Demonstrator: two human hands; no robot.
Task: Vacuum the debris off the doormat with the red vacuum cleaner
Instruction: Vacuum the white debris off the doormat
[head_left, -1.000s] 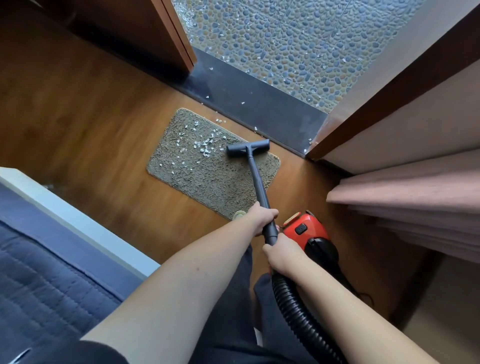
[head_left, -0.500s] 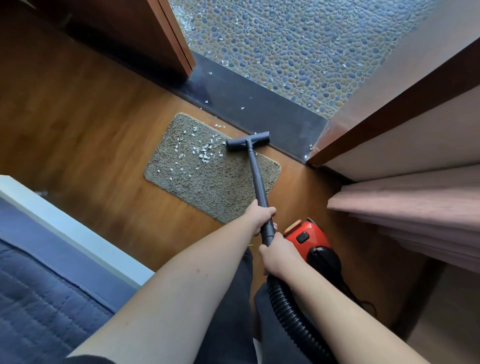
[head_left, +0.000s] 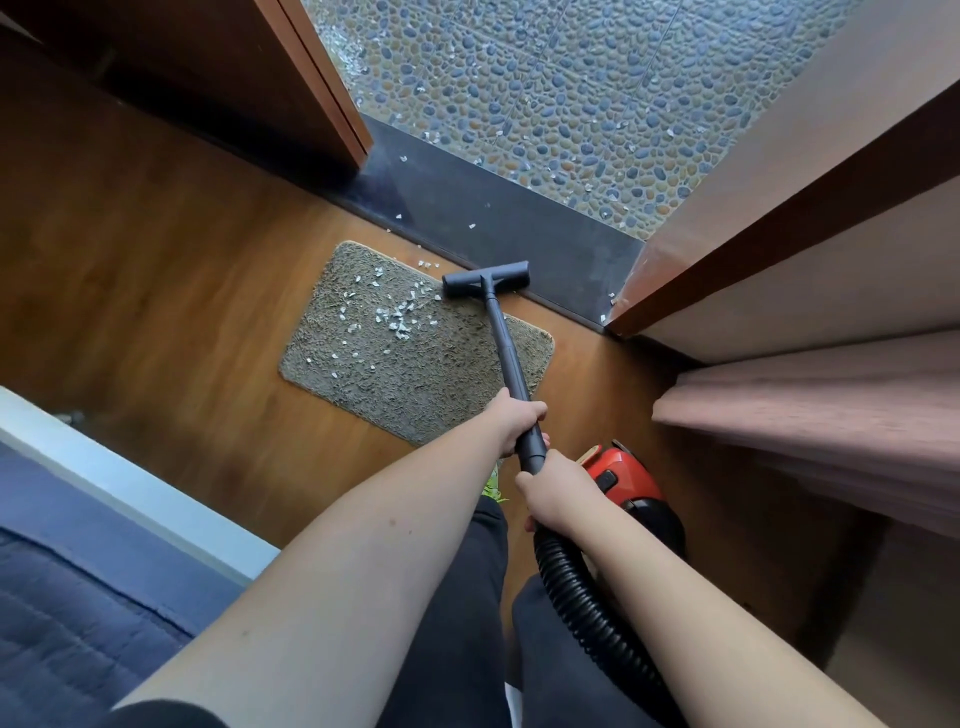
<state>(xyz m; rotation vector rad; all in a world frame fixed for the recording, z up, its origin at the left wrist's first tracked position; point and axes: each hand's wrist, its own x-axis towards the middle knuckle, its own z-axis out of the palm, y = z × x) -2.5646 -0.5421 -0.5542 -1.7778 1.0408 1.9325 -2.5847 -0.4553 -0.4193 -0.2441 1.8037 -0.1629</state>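
I stand over the doormat (head_left: 415, 358) on the wooden floor (head_left: 156, 291), both of my hands wrapped around the dark wand (head_left: 506, 353) of the red vacuum cleaner (head_left: 621, 475). My left hand (head_left: 519, 418) grips the wand higher up, fingers curled over its top side; my right hand (head_left: 558, 488) clamps the lower end, where the ribbed black hose (head_left: 582, 597) joins and runs back down between my forearms. The red canister sits on the floor just beside my right hand, partly hidden behind it.

The T-shaped floor nozzle (head_left: 485, 279) rests at the far edge of the mat, near its far right corner and just short of the dark threshold strip (head_left: 519, 218) of the doorway. White debris flecks (head_left: 395, 319) lie scattered across the far left half of the mat, thickest just left of the nozzle; a few more dot the threshold and the pebble-patterned floor (head_left: 571, 93) beyond it. The near and right parts of the mat look free of flecks.

A wooden door frame (head_left: 322, 83) stands to the left of the opening, and a brown-edged panel (head_left: 779, 218) to the right. A pink fabric fold (head_left: 831, 415) lies at right, and a blue quilted bed (head_left: 62, 613) with a white edge fills the lower left. My dark trousers (head_left: 467, 597) show below my arms.
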